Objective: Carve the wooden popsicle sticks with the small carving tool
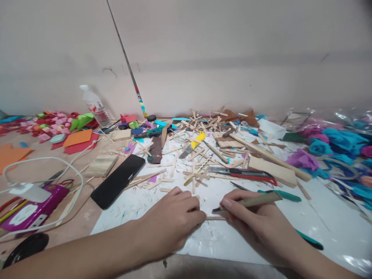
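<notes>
My left hand [177, 221] is closed, pressing one end of a thin wooden stick [215, 218] against the white sheet [203, 242]. The fingers hide most of that end. In my right hand [258, 217] sits a carving tool [258, 199] with a wooden handle and a short dark tip, gripped like a pen. Its tip is just above the stick; whether they touch I cannot tell. Green-handled pliers [283, 195] lie partly behind and under my right hand. A red and black utility knife [244, 173] rests beyond it.
Scattered craft sticks [200, 153] and a yellow cutter [193, 145] lie ahead. A black phone [117, 181] and a purple power strip [37, 209] with white cable are at left. A plastic bottle [95, 106] leans near the wall. Blue crepe paper [343, 143] is piled at right.
</notes>
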`<action>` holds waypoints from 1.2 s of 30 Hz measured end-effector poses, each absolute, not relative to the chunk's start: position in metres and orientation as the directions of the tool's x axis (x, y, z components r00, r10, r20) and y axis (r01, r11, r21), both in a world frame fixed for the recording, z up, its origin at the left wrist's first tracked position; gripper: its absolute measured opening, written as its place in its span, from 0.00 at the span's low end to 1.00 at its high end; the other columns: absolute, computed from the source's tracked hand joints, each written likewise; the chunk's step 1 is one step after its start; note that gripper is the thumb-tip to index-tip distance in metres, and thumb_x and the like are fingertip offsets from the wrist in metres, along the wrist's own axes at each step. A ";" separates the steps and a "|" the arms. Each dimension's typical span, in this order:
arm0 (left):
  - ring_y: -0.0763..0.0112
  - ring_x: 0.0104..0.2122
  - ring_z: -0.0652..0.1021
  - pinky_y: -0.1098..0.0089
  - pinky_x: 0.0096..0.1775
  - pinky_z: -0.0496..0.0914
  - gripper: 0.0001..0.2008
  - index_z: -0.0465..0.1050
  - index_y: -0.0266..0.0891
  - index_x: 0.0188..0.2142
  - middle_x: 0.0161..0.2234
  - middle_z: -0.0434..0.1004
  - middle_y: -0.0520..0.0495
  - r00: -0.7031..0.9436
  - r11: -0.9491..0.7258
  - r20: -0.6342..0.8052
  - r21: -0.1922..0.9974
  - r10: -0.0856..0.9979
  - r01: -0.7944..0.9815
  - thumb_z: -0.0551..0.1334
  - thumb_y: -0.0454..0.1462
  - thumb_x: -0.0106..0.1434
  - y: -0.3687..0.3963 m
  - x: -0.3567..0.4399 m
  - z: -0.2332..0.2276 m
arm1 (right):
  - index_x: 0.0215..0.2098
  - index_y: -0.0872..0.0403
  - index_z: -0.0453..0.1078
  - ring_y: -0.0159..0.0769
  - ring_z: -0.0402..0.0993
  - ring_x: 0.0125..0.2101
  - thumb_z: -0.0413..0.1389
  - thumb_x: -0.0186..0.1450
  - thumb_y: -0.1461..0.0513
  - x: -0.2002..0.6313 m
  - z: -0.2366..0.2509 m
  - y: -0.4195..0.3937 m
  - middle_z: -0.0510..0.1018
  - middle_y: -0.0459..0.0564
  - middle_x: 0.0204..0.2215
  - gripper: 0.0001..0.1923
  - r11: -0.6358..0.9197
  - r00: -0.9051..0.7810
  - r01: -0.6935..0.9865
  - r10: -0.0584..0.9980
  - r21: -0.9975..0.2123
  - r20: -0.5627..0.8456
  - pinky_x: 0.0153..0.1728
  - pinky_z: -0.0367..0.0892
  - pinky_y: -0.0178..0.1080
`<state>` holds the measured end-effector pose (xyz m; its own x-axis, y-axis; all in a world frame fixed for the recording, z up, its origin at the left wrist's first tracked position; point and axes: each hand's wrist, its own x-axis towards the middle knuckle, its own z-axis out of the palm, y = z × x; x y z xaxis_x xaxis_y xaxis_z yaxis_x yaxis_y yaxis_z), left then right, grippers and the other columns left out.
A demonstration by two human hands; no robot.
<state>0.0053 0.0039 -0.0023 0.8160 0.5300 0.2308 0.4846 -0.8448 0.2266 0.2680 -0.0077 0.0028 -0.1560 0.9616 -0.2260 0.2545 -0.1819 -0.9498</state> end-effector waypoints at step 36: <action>0.64 0.39 0.72 0.61 0.43 0.61 0.10 0.77 0.40 0.46 0.41 0.77 0.48 0.826 -0.865 0.261 0.184 0.500 0.466 0.59 0.28 0.73 0.004 0.003 0.001 | 0.33 0.51 0.81 0.35 0.64 0.27 0.65 0.68 0.38 0.273 0.002 -0.005 0.74 0.47 0.25 0.26 -0.166 -0.174 0.316 0.958 -0.934 -0.229 0.25 0.57 0.38</action>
